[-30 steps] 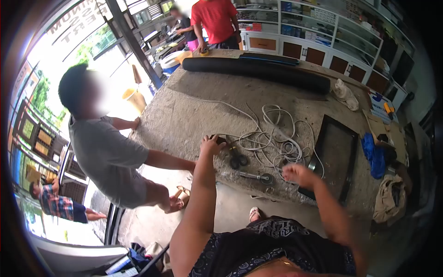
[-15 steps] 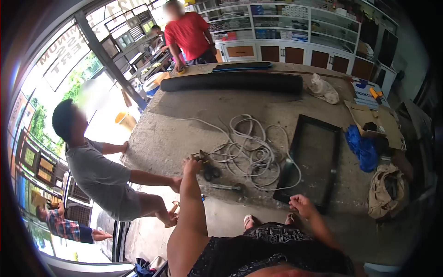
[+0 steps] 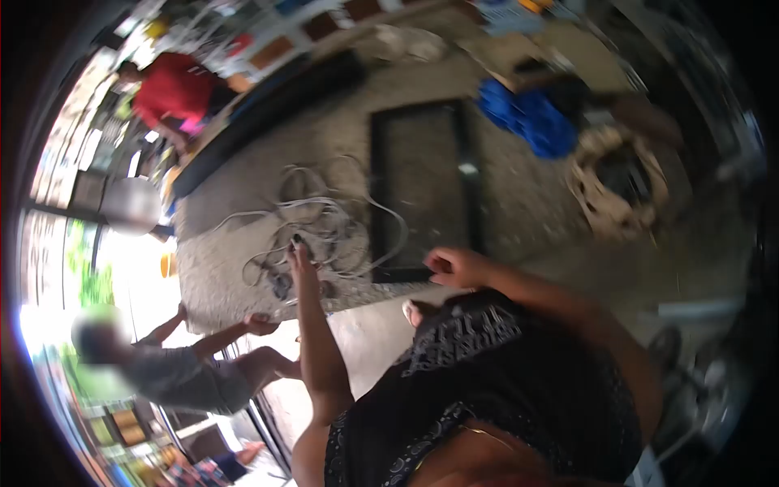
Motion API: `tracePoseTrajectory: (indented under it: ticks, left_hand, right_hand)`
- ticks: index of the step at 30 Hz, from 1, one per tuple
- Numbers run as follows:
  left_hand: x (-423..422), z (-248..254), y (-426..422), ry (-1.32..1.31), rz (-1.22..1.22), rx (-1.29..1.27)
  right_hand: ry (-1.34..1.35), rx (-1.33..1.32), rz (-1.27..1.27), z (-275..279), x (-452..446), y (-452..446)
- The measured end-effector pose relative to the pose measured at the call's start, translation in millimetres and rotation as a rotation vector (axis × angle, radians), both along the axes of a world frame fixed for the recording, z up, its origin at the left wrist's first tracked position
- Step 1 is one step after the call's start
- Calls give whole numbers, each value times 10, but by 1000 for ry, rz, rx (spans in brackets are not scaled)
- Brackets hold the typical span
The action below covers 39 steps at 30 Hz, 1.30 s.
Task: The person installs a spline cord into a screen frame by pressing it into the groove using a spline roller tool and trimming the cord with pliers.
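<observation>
My left hand (image 3: 300,256) reaches over the near edge of the work table (image 3: 219,280), beside a loose tangle of pale cable (image 3: 324,219). Its fingers are closed around a small dark object that blur keeps me from naming. Close to that hand, some dark tools lie at the table's edge, too smeared to tell apart. My right hand (image 3: 456,266) is held near the lower corner of a black rectangular frame (image 3: 380,187), fingers curled in and nothing visible in them. The frame lies flat on the table, right of the cable.
A long black roll (image 3: 268,122) lies along the far side. A blue plastic bag (image 3: 527,118), cardboard (image 3: 560,49) and a tan bag (image 3: 596,211) sit to the right. One person in grey (image 3: 195,377) leans on the table at left; another in red (image 3: 178,85) stands beyond.
The view has swung and tilted, so the table appears rotated and blurred. My left hand has moved from the tools at the edge to beside the cable. My right hand is still curled.
</observation>
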State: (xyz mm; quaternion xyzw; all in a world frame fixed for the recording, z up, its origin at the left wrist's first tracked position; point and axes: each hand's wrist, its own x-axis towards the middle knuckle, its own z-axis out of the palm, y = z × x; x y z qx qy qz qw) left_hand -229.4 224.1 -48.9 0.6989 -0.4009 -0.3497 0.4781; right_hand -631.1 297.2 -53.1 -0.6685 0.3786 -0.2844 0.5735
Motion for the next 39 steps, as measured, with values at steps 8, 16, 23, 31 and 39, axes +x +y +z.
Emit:
tracePoseTrajectory:
  ticks: [8, 16, 23, 31, 39]
  left_hand:
    - [-2716, -136, 952, 530, -834, 192]
    - [-2690, -30, 1043, -167, -980, 337]
    - [-2341, -333, 1408, -19, -760, 457]
    - [-2215, -307, 1418, -21, -706, 427]
    - [-1156, -94, 546, -414, -300, 152]
  right_hand:
    - [-106, -394, -303, -149, -476, 86]
    - [227, -143, -1123, -459, -1967, -617]
    - [368, -443, -1182, -1196, -2433, -811]
    - [505, -427, -1212, -1465, -2524, -846]
    - [171, -271, -1215, -1676, -2385, -213]
